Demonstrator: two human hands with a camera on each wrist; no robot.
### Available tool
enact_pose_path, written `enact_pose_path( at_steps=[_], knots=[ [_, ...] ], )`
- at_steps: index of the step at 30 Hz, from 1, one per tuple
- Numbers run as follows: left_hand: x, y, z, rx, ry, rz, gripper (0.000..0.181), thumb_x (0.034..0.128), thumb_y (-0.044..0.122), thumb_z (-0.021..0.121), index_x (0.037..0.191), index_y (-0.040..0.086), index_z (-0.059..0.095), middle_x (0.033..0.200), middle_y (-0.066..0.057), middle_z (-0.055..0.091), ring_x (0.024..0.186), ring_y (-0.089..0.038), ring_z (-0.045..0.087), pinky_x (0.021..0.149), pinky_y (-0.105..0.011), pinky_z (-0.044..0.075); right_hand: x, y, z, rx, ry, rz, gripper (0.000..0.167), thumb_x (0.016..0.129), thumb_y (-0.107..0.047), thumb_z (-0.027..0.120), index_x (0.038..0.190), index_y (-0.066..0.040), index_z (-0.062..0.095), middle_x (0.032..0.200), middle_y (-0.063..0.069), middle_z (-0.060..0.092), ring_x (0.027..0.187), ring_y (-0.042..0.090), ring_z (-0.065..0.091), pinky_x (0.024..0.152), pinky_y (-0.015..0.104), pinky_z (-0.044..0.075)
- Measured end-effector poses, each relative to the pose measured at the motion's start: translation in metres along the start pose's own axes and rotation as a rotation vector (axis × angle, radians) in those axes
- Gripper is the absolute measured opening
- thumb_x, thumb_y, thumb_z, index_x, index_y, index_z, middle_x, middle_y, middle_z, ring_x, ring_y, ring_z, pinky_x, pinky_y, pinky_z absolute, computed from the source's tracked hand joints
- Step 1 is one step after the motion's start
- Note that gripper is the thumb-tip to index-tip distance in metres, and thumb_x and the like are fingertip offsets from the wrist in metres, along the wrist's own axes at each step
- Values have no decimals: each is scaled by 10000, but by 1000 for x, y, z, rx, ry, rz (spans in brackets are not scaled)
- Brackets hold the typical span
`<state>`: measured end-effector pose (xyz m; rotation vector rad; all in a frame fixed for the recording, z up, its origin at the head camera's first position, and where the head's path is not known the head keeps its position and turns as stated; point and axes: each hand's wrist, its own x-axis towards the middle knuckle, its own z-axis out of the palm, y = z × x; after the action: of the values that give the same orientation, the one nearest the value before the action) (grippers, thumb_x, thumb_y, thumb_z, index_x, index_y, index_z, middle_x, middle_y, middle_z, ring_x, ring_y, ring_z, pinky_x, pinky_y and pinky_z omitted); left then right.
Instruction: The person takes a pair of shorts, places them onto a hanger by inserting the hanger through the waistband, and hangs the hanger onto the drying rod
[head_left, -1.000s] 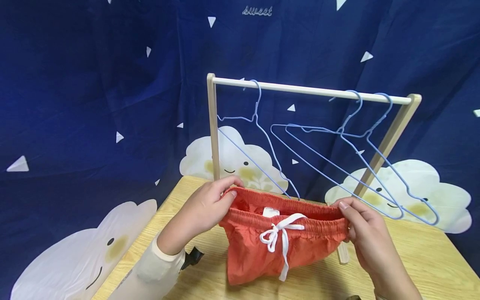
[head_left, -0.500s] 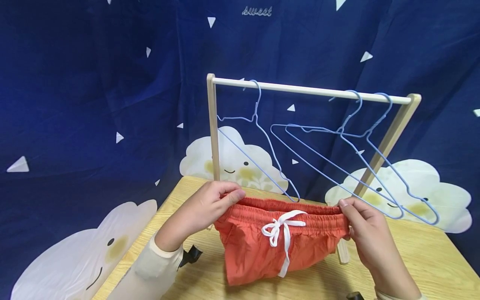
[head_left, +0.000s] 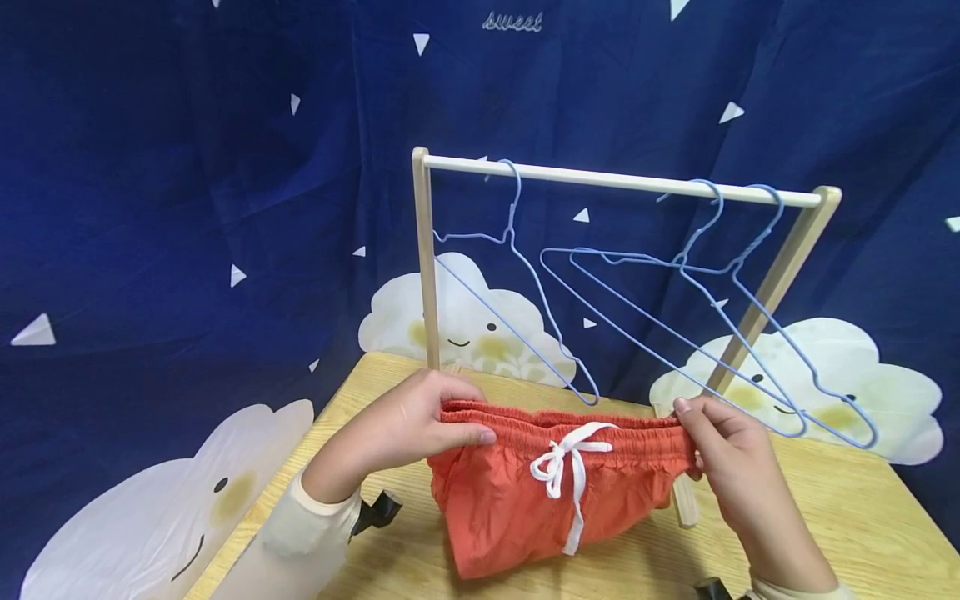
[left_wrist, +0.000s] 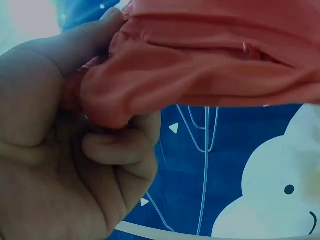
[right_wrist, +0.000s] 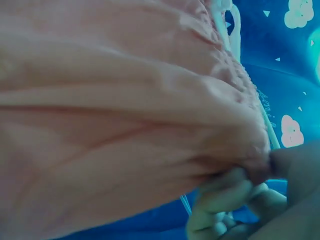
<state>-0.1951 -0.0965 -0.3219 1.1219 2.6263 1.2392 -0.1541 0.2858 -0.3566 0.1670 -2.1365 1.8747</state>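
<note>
A pair of red-orange shorts (head_left: pixel 525 492) with a gathered elastic waistband and a white drawstring bow (head_left: pixel 562 458) is stretched between both hands, over the wooden table. My left hand (head_left: pixel 405 421) grips the waistband's left end, thumb across the front. In the left wrist view, the curled fingers (left_wrist: pixel 117 150) sit beneath the bunched cloth. At the other end my right hand (head_left: pixel 731 454) pinches the waistband between thumb and fingers. The right wrist view shows the shorts (right_wrist: pixel 125 125) filling most of the picture, with the fingers (right_wrist: pixel 220 200) folded at the waistband corner.
Behind the shorts stands a small wooden clothes rack (head_left: pixel 622 177). Blue wire hangers hang from its rail: one hanger (head_left: pixel 540 267) at the left, two at the right, including the outermost hanger (head_left: pixel 795 342). The wooden table (head_left: pixel 847 517) backs onto a dark blue cloud-printed curtain (head_left: pixel 187 167).
My left hand has shifted its hold, its thumb moving down onto the front of the waistband. The waist opening, wide before, is now nearly closed. My right hand stays about where it was.
</note>
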Motion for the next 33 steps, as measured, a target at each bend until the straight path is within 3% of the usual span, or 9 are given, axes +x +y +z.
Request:
enact_pose_path(
  at_steps=[3,5,10,16,20,24,27,30,33],
  knots=[
    [-1,1,2,-5,39,54,86,965,273,848,926,250,775,974,103,681,937,-107,648,851,-305,570,0,1,0,-161,-80,9,323,1146,-162,557,894,-1,679,650,-33,574,545,104,501,454,335,380],
    [-2,1,3,-19,66,70,90,980,269,830,927,241,764,970,95,678,923,-102,650,840,-301,572,0,1,1,-275,-148,23,334,1158,-180,531,915,4,670,660,-32,598,556,110,512,454,324,399],
    [-3,2,6,-81,171,23,81,974,243,839,1040,220,799,924,79,729,816,-119,656,708,-279,576,1,2,5,-475,-246,31,354,1167,-216,512,909,-24,659,679,-17,635,524,91,491,457,294,432],
    [-1,4,6,-111,340,-18,185,956,187,857,1135,190,813,980,52,786,860,-144,707,777,-291,607,2,1,8,-460,-298,74,347,1171,-207,493,935,-12,657,708,-8,632,508,94,462,484,280,444],
    [1,4,8,-80,409,-3,184,981,202,830,1159,159,806,986,42,787,868,-125,703,808,-292,602,2,3,9,-384,-424,57,346,1178,-188,465,980,16,663,738,2,674,559,96,554,487,293,487],
    [2,4,9,-50,420,31,152,994,217,816,1137,168,801,977,59,777,865,-110,691,819,-299,593,0,5,12,-320,-577,56,320,1182,-179,451,1028,22,646,838,83,732,673,161,723,490,329,529],
    [3,5,9,-8,396,50,128,996,228,812,1122,213,796,989,99,766,893,-94,687,848,-311,588,-2,6,17,-330,-637,110,273,1174,-194,477,1050,-11,637,931,114,705,723,234,771,493,333,519],
    [3,5,9,56,360,58,95,1009,248,798,1104,252,788,993,129,759,903,-74,683,866,-331,585,-6,5,21,-375,-640,118,237,1163,-207,511,1052,-45,645,965,91,652,731,220,760,487,324,501],
    [4,5,10,112,325,60,61,1031,283,772,1090,275,782,986,154,755,897,-50,679,874,-341,584,-10,2,24,-413,-572,64,222,1155,-216,538,1048,-68,663,940,63,656,718,169,726,475,314,489]
  ],
)
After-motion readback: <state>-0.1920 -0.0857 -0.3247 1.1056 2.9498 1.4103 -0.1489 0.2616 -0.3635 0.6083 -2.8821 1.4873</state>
